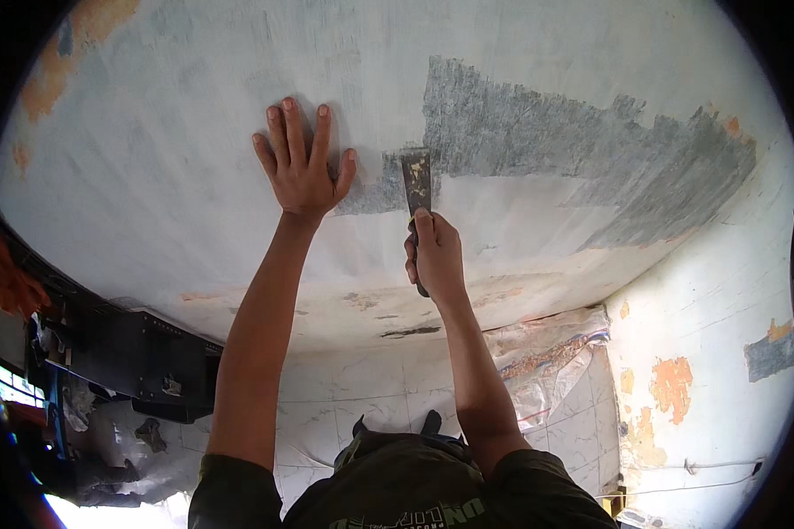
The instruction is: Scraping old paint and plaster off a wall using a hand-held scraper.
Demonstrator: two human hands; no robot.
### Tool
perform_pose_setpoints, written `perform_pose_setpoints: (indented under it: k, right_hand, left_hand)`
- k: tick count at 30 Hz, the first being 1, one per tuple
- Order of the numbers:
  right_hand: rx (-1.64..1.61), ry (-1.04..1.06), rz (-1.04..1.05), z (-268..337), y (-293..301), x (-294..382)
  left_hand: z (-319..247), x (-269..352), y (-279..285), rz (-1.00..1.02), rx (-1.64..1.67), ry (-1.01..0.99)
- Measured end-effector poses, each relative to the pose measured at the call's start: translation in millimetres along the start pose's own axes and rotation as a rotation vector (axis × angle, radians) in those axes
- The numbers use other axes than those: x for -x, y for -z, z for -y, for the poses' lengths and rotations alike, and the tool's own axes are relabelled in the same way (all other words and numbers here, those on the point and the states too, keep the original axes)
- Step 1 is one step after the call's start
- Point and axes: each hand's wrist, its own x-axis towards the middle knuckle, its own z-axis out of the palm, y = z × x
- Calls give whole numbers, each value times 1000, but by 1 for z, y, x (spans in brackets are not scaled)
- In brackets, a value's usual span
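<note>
My left hand [306,170] rests on the painted wall [198,165], fingers spread, palm toward the surface and nothing held. To its right, my right hand [439,254] grips the dark handle of a putty knife [417,175], with the thumb near the base of the blade. The blade points up the wall and bears pale and yellowish residue. Its edge lies at a rough grey scraped patch [523,132], which runs on to the right toward the corner. A smaller grey strip lies between the blade and my left hand.
A plastic sheet [549,360] with debris lies on the tiled floor [370,397] along the wall's foot. Black furniture [152,360] stands at lower left. The side wall [708,297] at right has peeling orange spots and a thin cable low down.
</note>
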Motion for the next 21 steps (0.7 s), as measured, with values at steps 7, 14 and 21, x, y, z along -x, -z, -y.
perform_pose_setpoints:
  k: [7, 14, 21]
  right_hand:
    - [14, 11, 4, -1, 1, 1]
    - [-2, -6, -21, 5, -4, 0]
    - [1, 6, 7, -12, 2, 3]
  left_hand:
    - [2, 2, 0, -4, 12, 9]
    - [2, 3, 1, 5, 23, 14]
    - [2, 3, -1, -2, 10, 5]
